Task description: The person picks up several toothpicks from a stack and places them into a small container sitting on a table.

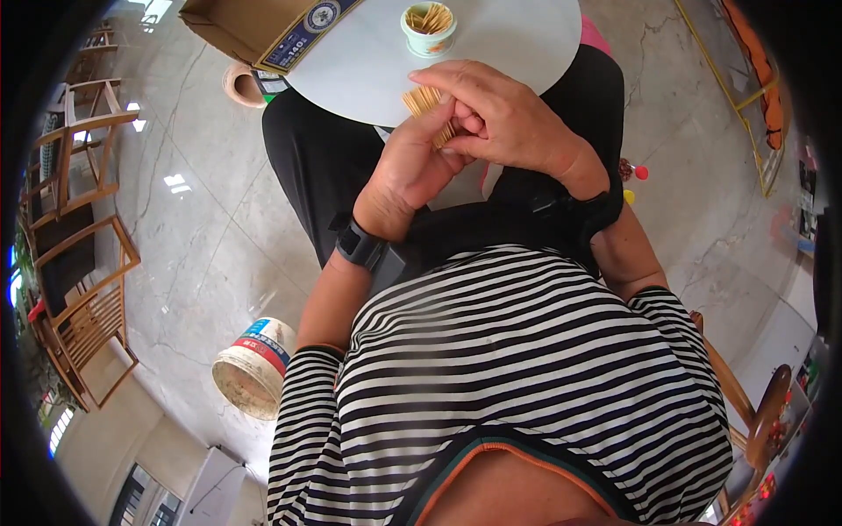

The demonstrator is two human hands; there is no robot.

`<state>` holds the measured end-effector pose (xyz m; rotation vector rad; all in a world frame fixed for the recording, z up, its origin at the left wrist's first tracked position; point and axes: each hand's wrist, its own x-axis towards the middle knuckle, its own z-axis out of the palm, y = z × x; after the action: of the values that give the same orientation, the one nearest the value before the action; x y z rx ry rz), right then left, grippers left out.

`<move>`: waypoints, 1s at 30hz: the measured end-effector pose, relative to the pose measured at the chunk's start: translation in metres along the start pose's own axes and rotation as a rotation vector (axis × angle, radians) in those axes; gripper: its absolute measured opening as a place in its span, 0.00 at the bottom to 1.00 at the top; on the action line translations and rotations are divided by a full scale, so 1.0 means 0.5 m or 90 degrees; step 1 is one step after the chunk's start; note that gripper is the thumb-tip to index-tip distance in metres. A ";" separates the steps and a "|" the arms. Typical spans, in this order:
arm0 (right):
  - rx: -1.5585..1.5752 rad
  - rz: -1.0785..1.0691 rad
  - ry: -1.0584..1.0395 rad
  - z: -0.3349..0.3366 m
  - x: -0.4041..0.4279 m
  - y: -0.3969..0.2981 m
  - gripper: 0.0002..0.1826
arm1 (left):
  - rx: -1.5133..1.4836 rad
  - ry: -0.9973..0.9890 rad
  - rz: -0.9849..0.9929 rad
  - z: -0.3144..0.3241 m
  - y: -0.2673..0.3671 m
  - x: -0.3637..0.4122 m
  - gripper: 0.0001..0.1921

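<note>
A bundle of wooden toothpicks (423,100) lies between my two hands, over the near edge of the round white table (355,72). My left hand (418,148) is closed around the bundle, its thumb across the picks. From the right, my right hand (500,115) arches over it, with fingertips touching the bundle's lower end and the left hand; part of its grip is hidden. Just beyond the hands stands a pale green cup (429,41) holding more toothpicks.
An open cardboard box (247,33) sits at the table's far left. Beneath it on the floor is a round pinkish container (242,85). A used plastic bucket (253,368) stands at lower left, wooden chairs (85,263) farther left, and a yellow metal frame (740,105) at right.
</note>
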<state>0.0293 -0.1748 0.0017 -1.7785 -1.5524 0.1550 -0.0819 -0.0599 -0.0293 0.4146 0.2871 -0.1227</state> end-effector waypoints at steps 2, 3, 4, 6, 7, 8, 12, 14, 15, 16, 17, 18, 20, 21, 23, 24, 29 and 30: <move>0.068 0.071 -0.020 -0.010 0.000 -0.012 0.36 | 0.022 0.064 -0.003 0.018 -0.002 -0.004 0.14; 0.069 0.069 -0.021 -0.010 0.000 -0.013 0.36 | 0.044 0.128 -0.003 0.025 -0.001 -0.006 0.14; 0.070 0.085 0.016 -0.010 0.001 -0.014 0.33 | 0.044 0.128 -0.002 0.015 0.002 -0.006 0.14; 0.071 0.103 0.053 -0.009 0.000 -0.005 0.29 | 0.023 -0.025 -0.049 -0.005 0.013 -0.001 0.13; 0.107 0.144 0.072 -0.007 0.001 0.010 0.25 | 0.022 -0.025 -0.050 -0.002 0.010 -0.001 0.13; 0.142 0.185 0.091 -0.006 0.001 0.019 0.22 | 0.073 0.036 -0.035 0.004 0.006 -0.003 0.12; 0.323 0.331 0.034 -0.008 0.016 0.012 0.19 | 0.204 0.101 -0.056 0.030 0.007 -0.011 0.12; 0.343 0.399 -0.083 -0.013 0.022 0.003 0.15 | 0.223 0.079 -0.069 0.026 0.002 -0.011 0.12; 0.344 0.399 -0.082 -0.010 0.020 0.006 0.15 | 0.242 0.059 -0.081 0.025 0.000 -0.011 0.12; 0.357 0.355 -0.067 -0.004 0.017 0.012 0.14 | 0.243 0.059 -0.081 0.026 -0.001 -0.012 0.12; 0.369 0.312 -0.051 -0.001 0.015 0.015 0.13 | 0.247 0.051 -0.084 0.028 -0.001 -0.012 0.11; 0.370 0.312 -0.051 0.000 0.017 0.011 0.13 | 0.251 0.045 -0.087 0.028 -0.002 -0.012 0.10; 0.228 0.199 -0.047 0.002 0.021 0.000 0.13 | 0.265 0.037 -0.086 0.012 -0.007 -0.008 0.09; 0.228 0.200 -0.046 0.002 0.021 0.000 0.13 | 0.281 0.027 -0.087 0.010 -0.008 -0.007 0.09; 0.119 0.096 -0.049 0.003 0.021 0.002 0.15 | 0.286 0.028 -0.098 0.012 -0.009 -0.007 0.08; 0.119 0.097 -0.049 0.004 0.021 0.003 0.15 | 0.291 0.031 -0.109 0.016 -0.009 -0.008 0.07; 0.126 0.060 -0.081 0.010 0.021 0.016 0.17 | 0.320 0.024 -0.129 0.032 -0.004 -0.015 0.06; 0.126 0.059 -0.081 0.009 0.023 0.016 0.17 | 0.333 0.017 -0.140 0.034 -0.003 -0.016 0.05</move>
<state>0.0363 -0.1625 -0.0019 -1.7118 -1.4861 0.4594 -0.0856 -0.0677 -0.0126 0.9039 0.3261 -0.4119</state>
